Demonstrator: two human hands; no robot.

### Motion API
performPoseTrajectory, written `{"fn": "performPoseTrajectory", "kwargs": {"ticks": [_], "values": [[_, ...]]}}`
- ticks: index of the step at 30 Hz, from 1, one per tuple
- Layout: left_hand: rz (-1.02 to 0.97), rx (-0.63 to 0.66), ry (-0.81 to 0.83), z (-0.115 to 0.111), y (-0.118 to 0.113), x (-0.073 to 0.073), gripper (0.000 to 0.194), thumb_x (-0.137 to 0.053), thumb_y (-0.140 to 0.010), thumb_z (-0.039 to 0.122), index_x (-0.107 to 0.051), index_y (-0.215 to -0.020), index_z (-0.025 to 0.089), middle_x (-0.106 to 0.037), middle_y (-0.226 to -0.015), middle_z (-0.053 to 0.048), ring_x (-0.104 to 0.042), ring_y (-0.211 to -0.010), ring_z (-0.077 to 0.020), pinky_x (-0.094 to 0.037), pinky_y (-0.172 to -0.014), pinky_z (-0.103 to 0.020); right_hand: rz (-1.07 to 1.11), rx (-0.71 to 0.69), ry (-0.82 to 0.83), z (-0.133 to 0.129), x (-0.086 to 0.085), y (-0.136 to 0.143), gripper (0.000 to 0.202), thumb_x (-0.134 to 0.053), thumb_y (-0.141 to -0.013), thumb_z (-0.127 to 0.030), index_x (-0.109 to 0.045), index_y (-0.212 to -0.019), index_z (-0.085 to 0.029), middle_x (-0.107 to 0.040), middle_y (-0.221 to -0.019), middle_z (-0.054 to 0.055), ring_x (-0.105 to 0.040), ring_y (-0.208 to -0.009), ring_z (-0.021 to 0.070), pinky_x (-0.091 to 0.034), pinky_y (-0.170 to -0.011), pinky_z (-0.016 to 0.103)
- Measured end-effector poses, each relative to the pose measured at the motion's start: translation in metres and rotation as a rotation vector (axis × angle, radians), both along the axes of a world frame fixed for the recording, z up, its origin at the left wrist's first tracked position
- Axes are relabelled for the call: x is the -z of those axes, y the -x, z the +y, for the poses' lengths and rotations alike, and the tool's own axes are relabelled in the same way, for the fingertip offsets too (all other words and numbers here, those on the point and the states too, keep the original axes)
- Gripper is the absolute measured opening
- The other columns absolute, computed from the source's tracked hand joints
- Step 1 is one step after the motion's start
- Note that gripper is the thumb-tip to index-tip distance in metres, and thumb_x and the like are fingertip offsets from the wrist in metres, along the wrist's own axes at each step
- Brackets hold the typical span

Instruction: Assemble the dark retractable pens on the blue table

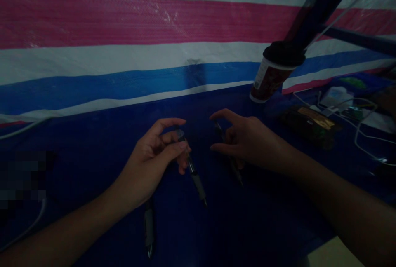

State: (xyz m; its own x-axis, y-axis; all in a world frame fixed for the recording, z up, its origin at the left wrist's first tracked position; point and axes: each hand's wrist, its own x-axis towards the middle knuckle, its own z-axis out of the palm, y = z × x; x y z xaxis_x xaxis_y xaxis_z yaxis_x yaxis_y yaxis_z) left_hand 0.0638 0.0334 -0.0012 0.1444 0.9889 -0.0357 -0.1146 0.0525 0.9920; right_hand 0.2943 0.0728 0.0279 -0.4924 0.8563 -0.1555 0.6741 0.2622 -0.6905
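Observation:
My left hand pinches the upper part of a dark pen between thumb and fingers, its tip pointing down to the right. To the right, my right hand has its index finger and thumb apart, while its other fingers curl against a second pen. That pen's tip points down, and its middle is partly hidden by the fingers. A third pen lies on the blue table below my left wrist, its top end hidden.
A lidded cup with a straw stands at the back right. Beyond my right forearm are a dark pouch, white cables and small packets. A striped sheet hangs behind the table, and a dark metal bar slants at upper right.

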Motion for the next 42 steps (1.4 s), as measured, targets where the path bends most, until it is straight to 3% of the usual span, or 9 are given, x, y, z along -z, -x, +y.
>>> {"fn": "performPoseTrajectory", "kwargs": {"ticks": [4,8,11,13,16,20,26,35,42], "values": [[-0.023,-0.012,-0.018,0.0,0.0,0.001,0.033,-0.072,-0.086,0.019,-0.059,-0.116,0.022,-0.071,-0.074,0.004,-0.063,-0.049,-0.0113,-0.055,-0.046,-0.022,-0.25,-0.08,-0.127,0.001,0.005,-0.002,0.062,-0.069,-0.095,-0.042,-0.047,-0.15,-0.023,-0.074,-0.076,0.0,-0.07,-0.063,0.0189,-0.041,-0.056,0.026],[-0.076,-0.037,-0.041,-0.001,-0.001,0.001,0.028,-0.073,-0.085,0.017,-0.059,-0.109,0.022,-0.073,-0.076,0.003,-0.066,-0.051,-0.0124,-0.058,-0.048,-0.023,-0.426,-0.084,-0.236,-0.004,-0.002,-0.002,0.062,-0.058,-0.101,-0.05,-0.043,-0.154,-0.021,-0.072,-0.079,0.004,-0.068,-0.069,0.0231,-0.036,-0.058,0.029],[-0.111,-0.076,-0.085,-0.002,-0.001,0.001,0.026,-0.073,-0.087,0.016,-0.059,-0.108,0.022,-0.075,-0.08,0.002,-0.069,-0.056,-0.0123,-0.06,-0.052,-0.023,-0.334,-0.045,-0.291,-0.011,-0.012,0.0,0.047,-0.048,-0.104,-0.057,-0.059,-0.129,-0.019,-0.07,-0.08,0.004,-0.065,-0.069,0.0211,-0.034,-0.059,0.029],[-0.119,-0.093,-0.113,-0.002,0.0,0.002,0.025,-0.074,-0.088,0.015,-0.058,-0.107,0.022,-0.077,-0.084,0.002,-0.071,-0.06,-0.0125,-0.062,-0.057,-0.023,-0.179,-0.172,-0.196,-0.016,-0.018,0.002,0.044,-0.045,-0.105,-0.059,-0.064,-0.105,-0.019,-0.068,-0.08,0.003,-0.063,-0.068,0.0169,-0.034,-0.059,0.028],[-0.122,-0.098,-0.168,-0.003,0.001,0.005,0.024,-0.075,-0.091,0.018,-0.056,-0.104,0.023,-0.079,-0.088,0.002,-0.075,-0.065,-0.0134,-0.064,-0.063,-0.025,-0.097,-0.318,-0.066,-0.021,-0.018,0.005,0.043,-0.049,-0.106,-0.055,-0.062,-0.087,-0.019,-0.064,-0.074,0.0,-0.057,-0.063,0.0125,-0.033,-0.058,0.026],[-0.023,-0.148,-0.227,0.0,0.003,0.005,0.022,-0.077,-0.092,0.023,-0.056,-0.102,0.024,-0.078,-0.082,0.004,-0.075,-0.065,-0.0127,-0.063,-0.064,-0.023,-0.034,-0.282,-0.052,-0.015,-0.01,0.005,0.039,-0.046,-0.109,-0.045,-0.063,-0.088,-0.017,-0.062,-0.075,-0.001,-0.055,-0.064,0.0103,-0.034,-0.06,0.025],[0.283,-0.175,-0.283,0.008,0.008,-0.001,0.021,-0.077,-0.09,0.027,-0.058,-0.098,0.025,-0.071,-0.069,0.005,-0.068,-0.058,-0.0126,-0.055,-0.058,-0.023,0.165,-0.134,-0.062,0.002,-0.003,-0.004,0.043,-0.053,-0.104,-0.053,-0.059,-0.079,-0.018,-0.046,-0.065,-0.006,-0.045,-0.058,0.0087,-0.032,-0.055,0.023],[0.567,0.0,-0.373,0.01,0.021,0.005,0.013,-0.064,-0.098,0.034,-0.069,-0.101,0.022,-0.07,-0.079,0.001,-0.063,-0.066,-0.0135,-0.049,-0.06,-0.024,0.183,-0.245,0.101,0.005,-0.007,-0.01,0.05,-0.048,-0.104,-0.056,-0.05,-0.071,-0.019,-0.035,-0.064,-0.006,-0.035,-0.056,0.0088,-0.031,-0.054,0.024],[0.671,0.06,-0.548,0.005,0.018,-0.006,0.021,-0.061,-0.098,0.033,-0.07,-0.082,0.022,-0.062,-0.068,0.001,-0.058,-0.06,-0.014,-0.042,-0.054,-0.025,0.079,-0.36,0.057,0.009,-0.018,-0.017,0.044,-0.051,-0.105,-0.051,-0.063,-0.08,-0.017,-0.048,-0.063,-0.005,-0.044,-0.057,0.0094,-0.034,-0.058,0.025]]}}
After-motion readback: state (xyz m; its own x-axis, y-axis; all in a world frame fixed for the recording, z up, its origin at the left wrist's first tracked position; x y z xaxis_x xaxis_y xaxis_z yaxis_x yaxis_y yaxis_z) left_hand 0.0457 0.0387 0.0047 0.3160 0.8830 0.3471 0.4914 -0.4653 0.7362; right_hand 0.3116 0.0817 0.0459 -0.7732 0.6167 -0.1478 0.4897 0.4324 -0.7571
